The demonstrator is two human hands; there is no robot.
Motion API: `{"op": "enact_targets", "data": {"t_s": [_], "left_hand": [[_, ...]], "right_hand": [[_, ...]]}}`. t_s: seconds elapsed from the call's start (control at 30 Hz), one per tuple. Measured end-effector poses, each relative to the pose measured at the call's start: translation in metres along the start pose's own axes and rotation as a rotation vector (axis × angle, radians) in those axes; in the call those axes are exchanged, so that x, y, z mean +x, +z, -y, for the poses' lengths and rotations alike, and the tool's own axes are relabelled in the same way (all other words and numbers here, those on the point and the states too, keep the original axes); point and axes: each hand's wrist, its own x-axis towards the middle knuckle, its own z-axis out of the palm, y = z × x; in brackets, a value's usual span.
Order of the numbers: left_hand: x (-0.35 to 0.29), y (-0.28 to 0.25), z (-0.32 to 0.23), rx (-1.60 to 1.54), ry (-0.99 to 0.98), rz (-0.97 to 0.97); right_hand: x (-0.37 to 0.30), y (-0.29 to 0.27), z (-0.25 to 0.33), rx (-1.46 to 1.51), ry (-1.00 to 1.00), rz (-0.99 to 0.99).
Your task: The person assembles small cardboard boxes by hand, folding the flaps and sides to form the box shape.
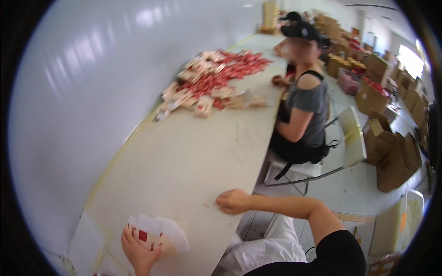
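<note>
My left hand [136, 251] grips a fanned stack of flat cream paper packets [168, 233] at the near left end of the table. The top packet carries a red square and red print, and the pale edges of the others spread out to the right. The thumb lies over the front of the stack. My right hand [234, 201] is curled closed on the tabletop by its right edge. Whatever its fingers may hold is hidden. A small pinkish scrap [206, 205] lies just left of it.
Up the long white table [184, 152] lies a heap of small red packets [230, 69] mixed with cream paper packets [202, 106]. A seated person [306, 101] works at the table's right side, with a white folding chair [352, 138]. Cardboard boxes [389, 156] crowd the floor at right.
</note>
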Motion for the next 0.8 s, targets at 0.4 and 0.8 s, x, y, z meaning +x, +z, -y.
{"op": "enact_targets", "data": {"t_s": [0.4,0.8], "left_hand": [[0.027,-0.02,-0.053,-0.133,0.279,-0.082],[-0.003,-0.02,-0.082,-0.121,0.392,-0.189]], "right_hand": [[0.027,-0.066,0.116,0.337,-0.012,-0.283],[0.07,-0.038,0.134,0.444,-0.151,-0.389]]}}
